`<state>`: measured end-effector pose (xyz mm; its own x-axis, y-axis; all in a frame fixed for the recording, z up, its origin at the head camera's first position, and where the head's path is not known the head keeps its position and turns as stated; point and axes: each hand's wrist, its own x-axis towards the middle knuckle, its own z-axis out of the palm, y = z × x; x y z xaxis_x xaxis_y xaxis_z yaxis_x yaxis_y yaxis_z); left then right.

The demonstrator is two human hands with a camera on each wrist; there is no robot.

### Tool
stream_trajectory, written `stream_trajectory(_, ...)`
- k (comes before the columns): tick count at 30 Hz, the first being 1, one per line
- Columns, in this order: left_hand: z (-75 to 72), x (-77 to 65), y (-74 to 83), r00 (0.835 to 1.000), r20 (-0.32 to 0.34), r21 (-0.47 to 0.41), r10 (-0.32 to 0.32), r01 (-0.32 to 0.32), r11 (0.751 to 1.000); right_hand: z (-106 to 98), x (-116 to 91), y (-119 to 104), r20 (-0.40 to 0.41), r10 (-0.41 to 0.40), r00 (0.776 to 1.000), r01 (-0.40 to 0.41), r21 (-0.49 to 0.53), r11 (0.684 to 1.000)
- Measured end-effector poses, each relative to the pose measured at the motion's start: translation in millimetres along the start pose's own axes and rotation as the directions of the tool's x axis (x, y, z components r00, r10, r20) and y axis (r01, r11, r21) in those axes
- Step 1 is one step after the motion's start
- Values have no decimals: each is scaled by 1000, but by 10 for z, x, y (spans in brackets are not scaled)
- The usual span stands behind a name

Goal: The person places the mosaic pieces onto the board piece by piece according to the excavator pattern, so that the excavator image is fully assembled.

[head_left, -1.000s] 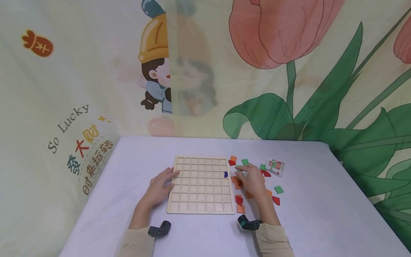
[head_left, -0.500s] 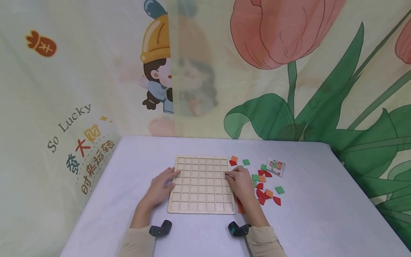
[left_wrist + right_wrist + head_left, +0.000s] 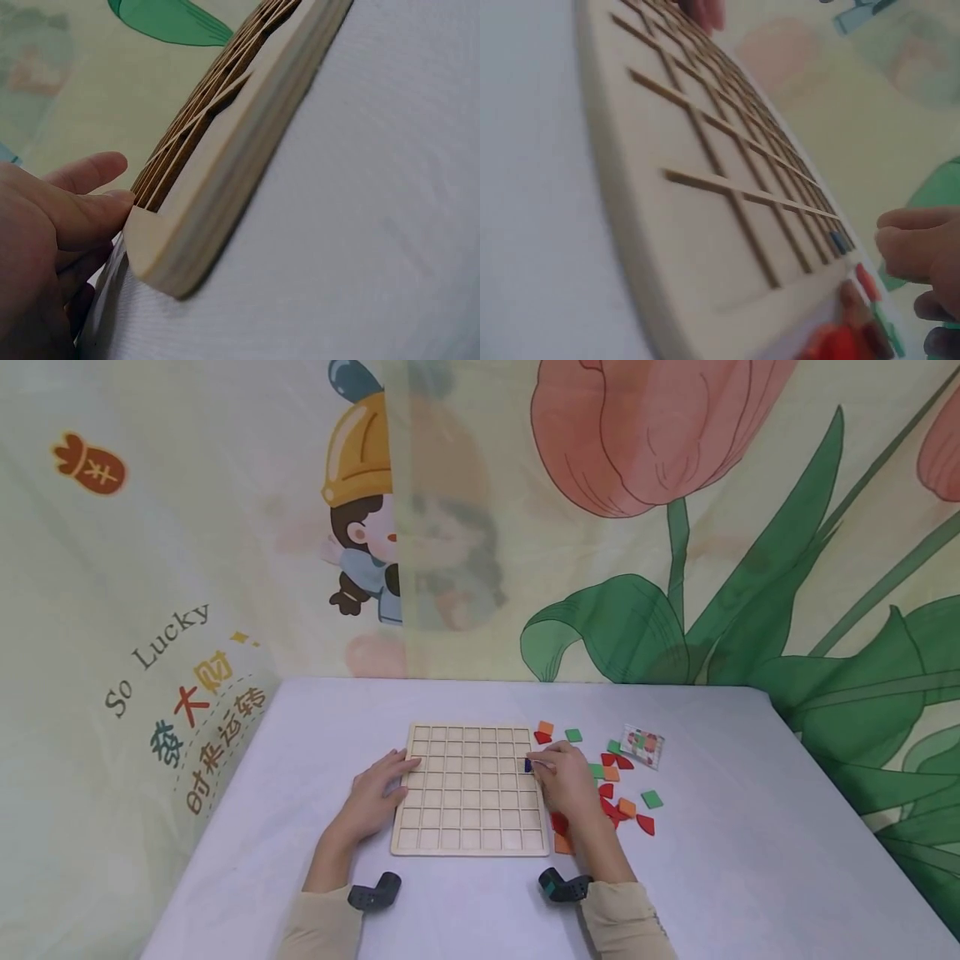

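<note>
A wooden grid board lies on the table with a small dark blue piece in a cell of its right-hand column. My left hand rests at the board's left edge; the left wrist view has its fingertips right at the rim. My right hand is over the right edge, fingertips beside the blue piece. In the right wrist view its thumb and index finger are close together, a short way from the blue piece. I cannot tell whether they pinch anything.
Red, orange and green flat pieces lie right of the board, among them a green square and a red piece. Behind them is a small printed packet. A patterned curtain hangs along the table's back edge.
My right hand has moved left from the loose pieces to the board's right edge, then slightly back right, so the blue piece shows again. My left hand stays at the left edge.
</note>
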<state>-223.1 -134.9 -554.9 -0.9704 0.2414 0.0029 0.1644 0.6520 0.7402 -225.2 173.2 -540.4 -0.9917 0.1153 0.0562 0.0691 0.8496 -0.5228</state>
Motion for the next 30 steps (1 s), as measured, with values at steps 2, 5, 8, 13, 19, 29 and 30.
stream_trajectory(2,22,10,5,1000,3,-2,6,-6,1000,-133,15,99,37,43,998,-44,23,999)
stream_trajectory(5,42,26,15,1000,13,-7,8,-8,1000,-363,31,339,68,82,994,-84,24,996)
stream_trajectory(8,30,35,26,1000,24,10,14,-14,1000,-556,28,600,98,118,988,-121,28,992)
stream_trajectory(13,-4,24,8,1000,20,27,17,-18,999,-700,-11,849,174,213,961,-223,44,974)
stream_trajectory(19,-11,17,-11,1000,14,13,20,-20,1000,-701,-31,896,208,266,941,-279,37,960)
stream_trajectory(29,-1,12,-6,1000,17,26,15,-15,1000,-607,15,868,134,198,971,-205,36,978)
stream_trajectory(30,0,13,-1,1000,17,27,15,-15,1000,-602,18,861,125,187,974,-193,37,980)
